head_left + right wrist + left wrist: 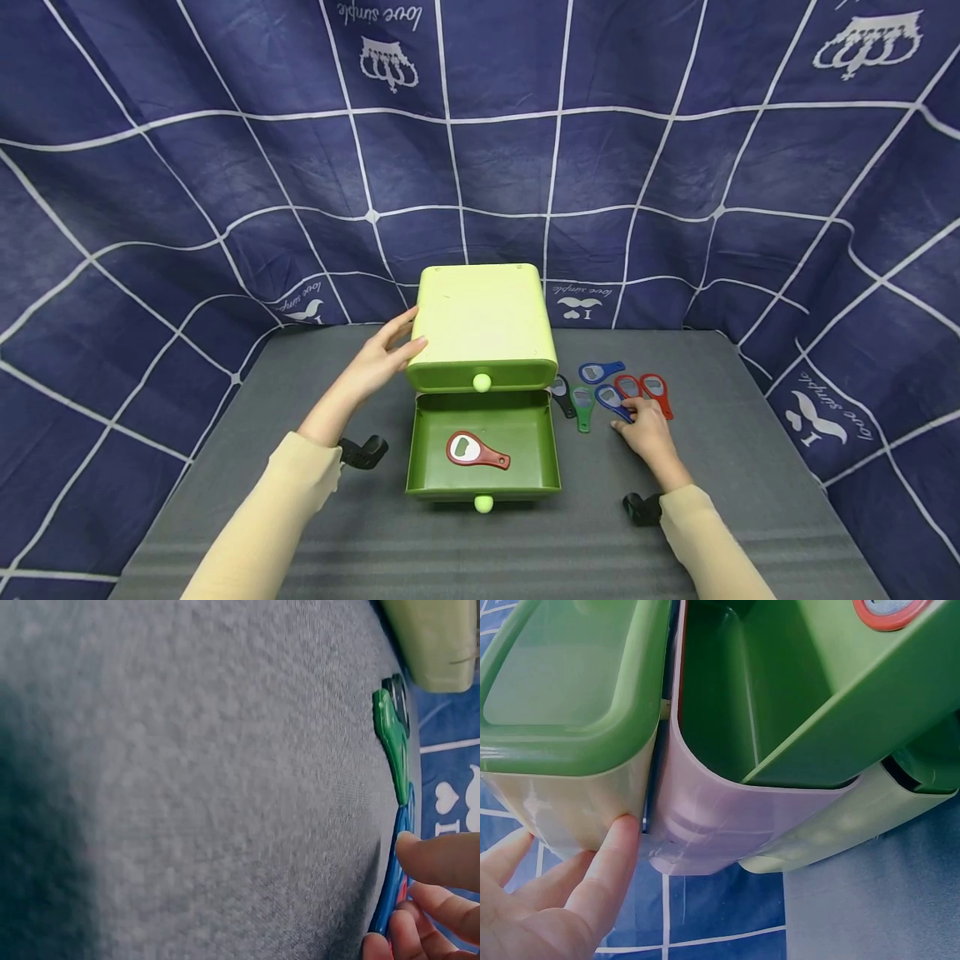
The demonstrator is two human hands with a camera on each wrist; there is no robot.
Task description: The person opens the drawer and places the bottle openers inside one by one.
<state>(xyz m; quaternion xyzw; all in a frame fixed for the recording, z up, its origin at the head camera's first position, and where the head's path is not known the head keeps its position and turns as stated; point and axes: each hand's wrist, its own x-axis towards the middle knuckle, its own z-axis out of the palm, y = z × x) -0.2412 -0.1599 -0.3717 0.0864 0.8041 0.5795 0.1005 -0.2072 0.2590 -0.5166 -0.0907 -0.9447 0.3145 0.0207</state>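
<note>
A light-green drawer cabinet (483, 317) stands in the middle of the table. Its lower drawer (525, 425) is pulled out, and a red bottle opener (495, 457) lies inside. My left hand (378, 354) rests its straight fingers (615, 855) against the cabinet's upper left side. On the right, my right hand (647, 433) pinches the handle of a blue bottle opener (611, 400), thumb on one side and fingers on the other. In the right wrist view this blue opener lies low along the cloth, partly covered by the fingers.
Around the right hand lie a green opener (582, 404), a black one (562, 396), another blue one (600, 372) and two red ones, including the outer red opener (655, 386). A blue checked curtain (502, 167) hangs behind the grey table (315, 533).
</note>
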